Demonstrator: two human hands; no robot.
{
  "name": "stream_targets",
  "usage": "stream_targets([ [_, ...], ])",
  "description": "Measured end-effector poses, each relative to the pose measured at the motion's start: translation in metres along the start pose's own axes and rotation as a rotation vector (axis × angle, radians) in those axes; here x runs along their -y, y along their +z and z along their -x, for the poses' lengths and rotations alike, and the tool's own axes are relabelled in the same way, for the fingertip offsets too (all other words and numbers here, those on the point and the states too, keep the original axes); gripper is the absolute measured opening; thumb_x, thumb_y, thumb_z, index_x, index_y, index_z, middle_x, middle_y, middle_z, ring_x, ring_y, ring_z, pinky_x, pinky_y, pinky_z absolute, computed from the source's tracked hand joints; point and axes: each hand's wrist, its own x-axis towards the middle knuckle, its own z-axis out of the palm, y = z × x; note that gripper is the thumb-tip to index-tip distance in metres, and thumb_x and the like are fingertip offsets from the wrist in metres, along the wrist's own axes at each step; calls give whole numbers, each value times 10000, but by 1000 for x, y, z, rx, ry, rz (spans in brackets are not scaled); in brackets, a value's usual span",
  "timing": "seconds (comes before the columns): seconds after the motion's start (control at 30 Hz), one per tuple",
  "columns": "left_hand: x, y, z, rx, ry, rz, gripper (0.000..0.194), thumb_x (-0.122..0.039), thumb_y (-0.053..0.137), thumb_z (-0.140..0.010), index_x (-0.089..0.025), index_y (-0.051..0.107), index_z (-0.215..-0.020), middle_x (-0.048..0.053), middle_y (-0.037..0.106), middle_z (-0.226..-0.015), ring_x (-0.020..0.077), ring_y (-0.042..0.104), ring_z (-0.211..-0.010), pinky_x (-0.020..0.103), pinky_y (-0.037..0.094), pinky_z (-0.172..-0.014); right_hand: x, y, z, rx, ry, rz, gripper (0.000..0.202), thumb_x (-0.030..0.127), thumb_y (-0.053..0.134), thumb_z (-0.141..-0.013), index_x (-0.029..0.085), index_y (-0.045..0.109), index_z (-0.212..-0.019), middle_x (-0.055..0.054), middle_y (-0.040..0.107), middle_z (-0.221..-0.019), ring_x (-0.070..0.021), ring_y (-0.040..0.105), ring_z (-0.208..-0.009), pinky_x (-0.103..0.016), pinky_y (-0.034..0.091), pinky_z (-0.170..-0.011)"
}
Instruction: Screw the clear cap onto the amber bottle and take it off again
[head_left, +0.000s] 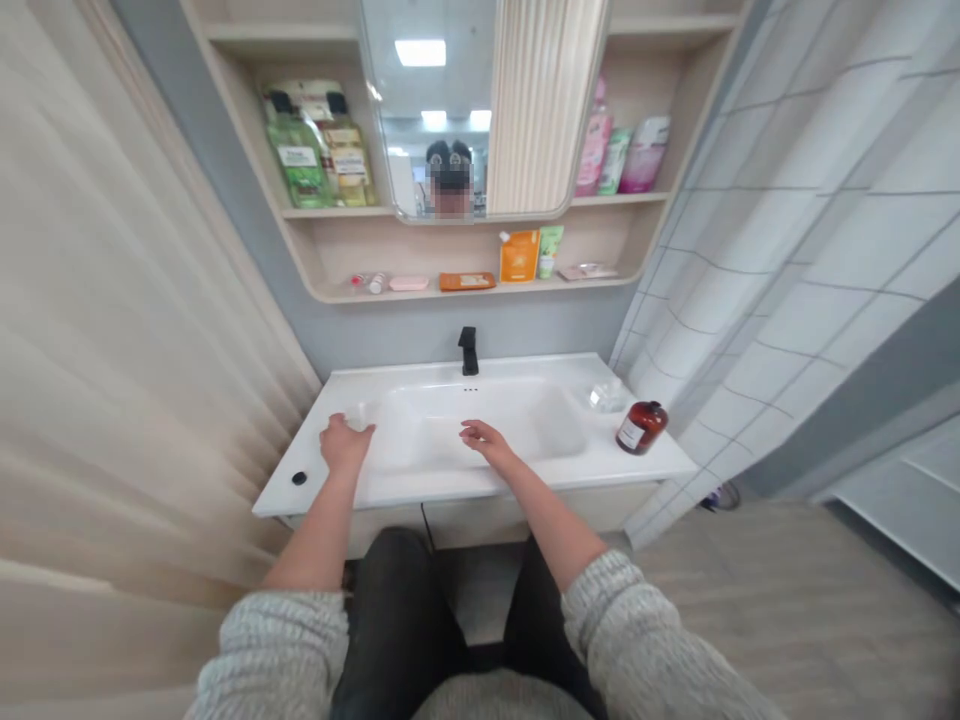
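My left hand [346,442] is at the left end of the white sink counter, thumb and fingers spread around a clear container [361,412]. The container is see-through and partly hidden by the hand, so its exact shape is hard to make out. My right hand [484,437] hovers above the white basin [555,425], fingers loosely bent and apart, with nothing in it. A black faucet [469,352] rises behind the basin. On the counter left of my left hand lies a small round black cap [299,478].
An uncapped-looking brown bottle [642,428] with a white label stands at the counter's right end, beside a clear object [607,396]. Above, a mirrored shelf unit [420,296] holds bottles, pouches and tubes. Curtains [135,400] hang at left; a checked curtain [757,300] hangs at right.
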Motion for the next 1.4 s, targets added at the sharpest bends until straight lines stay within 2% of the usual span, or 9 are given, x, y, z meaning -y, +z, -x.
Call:
stream_targets([
  [0.37,15,14,-41,-48,-182,-44,962,-492,863,-845,-29,384,-1540,309,631,-1460,458,582,-1423,562,491,-1173,-2,-2,0,23,-26,66,437,516,831,-805,253,797,-1153,-70,826,-1110,-290,753,-1121,-461,552,-1061],
  [0.47,14,17,-30,-176,-50,-18,1152,-487,886,-817,7,243,-1634,360,491,-1594,470,462,-1528,587,387,-1269,-3,-2,0,27,-28,77,428,509,830,-805,253,795,-1146,-70,826,-1107,-288,756,-1120,-454,561,-1051],
  [0.57,4,28,4,-306,248,45,980,-480,756,-931,-27,275,-1655,324,422,-1666,436,374,-1598,591,291,-1333,-3,-2,-1,28,-21,74,408,485,825,-807,257,795,-1144,-65,826,-1103,-281,756,-1118,-448,567,-1053],
  [0.7,-18,57,65,27,644,-35,736,-530,603,-1035,-137,438,-1634,232,491,-1675,404,337,-1643,579,277,-1346,1,-1,-3,10,-7,115,345,415,804,-823,251,795,-1126,-54,831,-1080,-262,766,-1068,-427,582,-1035],
  [0.8,-28,76,93,223,714,-141,749,-585,557,-1050,-161,451,-1659,220,493,-1697,422,305,-1663,599,278,-1338,7,1,0,-41,1,229,270,359,768,-862,233,799,-1098,-59,834,-1063,-251,775,-1033,-402,595,-1000],
  [1.0,-27,77,94,272,695,-221,713,-603,512,-1068,-143,534,-1612,219,579,-1627,424,372,-1628,575,350,-1305,35,-4,10,-154,26,669,187,211,693,-904,256,823,-1030,-35,848,-1026,-236,787,-1003,-344,592,-969],
  [1.13,-28,75,94,250,697,-235,681,-596,493,-1077,-134,580,-1571,217,627,-1572,415,396,-1611,560,384,-1287,86,-53,1,-206,36,1035,278,244,646,-955,266,825,-1166,-52,848,-1132,-245,774,-1085,-325,575,-984],
  [1.27,-29,77,94,264,693,-241,661,-593,486,-1079,-133,623,-1533,212,644,-1553,410,409,-1601,561,386,-1286,149,-143,-27,-217,123,1410,375,312,649,-967,223,792,-1302,-141,808,-1269,-310,734,-1217,-395,564,-1049],
  [1.4,-31,77,93,286,689,-239,650,-590,497,-1074,-133,644,-1513,208,640,-1561,411,412,-1597,568,383,-1285,184,-232,-50,-208,434,1697,400,258,703,-931,104,798,-1288,-264,753,-1333,-382,697,-1304,-485,535,-1100],
])
